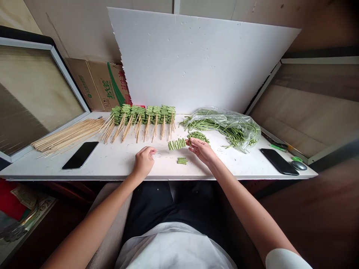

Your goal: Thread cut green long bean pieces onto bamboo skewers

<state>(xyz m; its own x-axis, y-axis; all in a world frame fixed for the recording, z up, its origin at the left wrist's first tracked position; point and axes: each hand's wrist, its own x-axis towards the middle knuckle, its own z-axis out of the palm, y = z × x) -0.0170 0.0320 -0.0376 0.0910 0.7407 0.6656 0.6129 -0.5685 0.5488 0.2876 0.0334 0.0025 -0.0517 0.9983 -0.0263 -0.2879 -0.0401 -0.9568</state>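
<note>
**Layout Record: Seated Position, Left to Right**

A white shirt point(174, 250) is seen nearest the camera, with black trousers point(168, 201) beyond it. Both forearms are extended forward to a white tabletop point(112, 166).

At the far left of the tabletop, a bundle of bare bamboo skewers point(67, 136) is laid flat, with a black smartphone point(80, 155) placed just in front of it. To the right, a row of loaded bean skewers point(143, 119) is laid with the points toward the person.

The left hand point(144, 162) is closed in a narrow pinch on the bare end of a skewer of cut green beans point(176, 144), which is held just above the tabletop between the hands. The right hand point(202, 151) is narrowed at the skewer's tip, its fingertips point(188, 142) against the bean pieces there. A small stack of cut beans point(182, 160) is located below the skewer, and a heap of cut beans point(198, 136) lies just beyond the right hand.

Further right, long green beans are contained in a clear plastic bag point(224, 127). A second black smartphone point(279, 161) and a computer mouse point(298, 165) are placed at the right end.
</note>
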